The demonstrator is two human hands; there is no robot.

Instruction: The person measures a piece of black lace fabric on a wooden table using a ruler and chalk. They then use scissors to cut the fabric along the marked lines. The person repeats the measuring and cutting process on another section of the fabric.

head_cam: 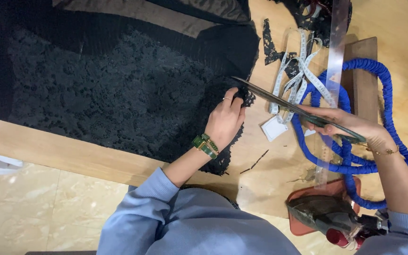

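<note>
Black lace (119, 94) looks soft, limp; we pinch its edge with our left hand (225, 118), our right hand (350, 125) clasping scissors (289, 106) beside that pinch.

Hidden and cut off at the cutting table

The lace (119, 94) runs off the left and top edges; the left hand (225, 120) covers its edge near the scissors (289, 107), whose handles are buried in the right hand (350, 125). The hose (378, 118) leaves at the right edge. The clear ruler (334, 71) is cut at the top. Tape measure (298, 75) marks are too small to read. The iron (324, 215) is partly behind the right sleeve.
</note>
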